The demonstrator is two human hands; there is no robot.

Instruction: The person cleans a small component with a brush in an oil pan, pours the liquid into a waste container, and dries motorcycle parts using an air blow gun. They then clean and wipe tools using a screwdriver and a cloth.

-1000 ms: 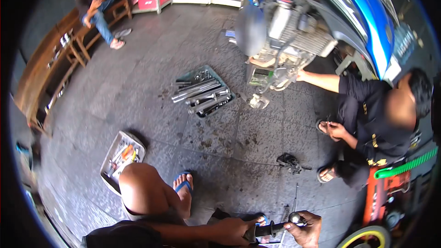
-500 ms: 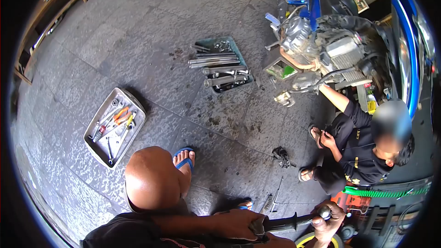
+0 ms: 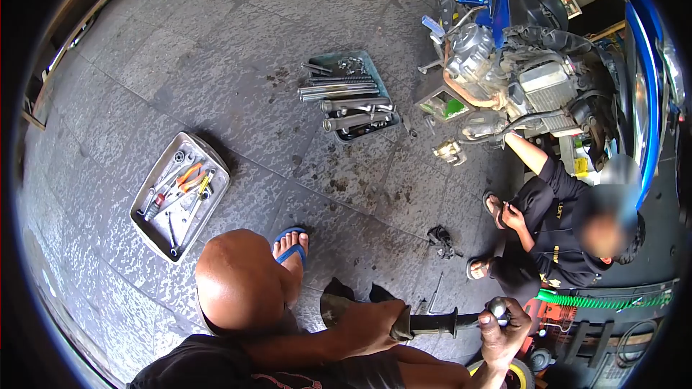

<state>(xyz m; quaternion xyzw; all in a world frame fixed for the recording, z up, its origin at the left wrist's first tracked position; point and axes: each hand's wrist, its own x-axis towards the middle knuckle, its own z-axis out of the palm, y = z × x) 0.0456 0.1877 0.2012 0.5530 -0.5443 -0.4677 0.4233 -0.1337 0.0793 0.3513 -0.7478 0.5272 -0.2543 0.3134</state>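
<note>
A dark rod [image 3: 435, 324] with raised collars lies roughly level across the bottom of the head view, between my two hands. My left hand [image 3: 369, 323] is closed at its left end, gripping a dark rag [image 3: 336, 302] whose loose flaps stick up past the knuckles. Whether bare rod runs through that fist is hidden. My right hand [image 3: 502, 328] wraps the other end, where a shiny rounded metal piece [image 3: 497, 307] shows between thumb and fingers. The rod's exact kind is unclear.
A tool tray [image 3: 180, 198] sits left of my knee. Farther off, another tray [image 3: 378, 79] holds metal tubes and small parts. A co-worker [image 3: 569, 230] sits at right beside a partly dismantled motorcycle [image 3: 533, 79]. A black tangled item [image 3: 443, 241] lies on the floor.
My left hand has moved up and slightly left, and the rag's flaps now show above it. My right hand has shifted slightly up and left with the rod's end.
</note>
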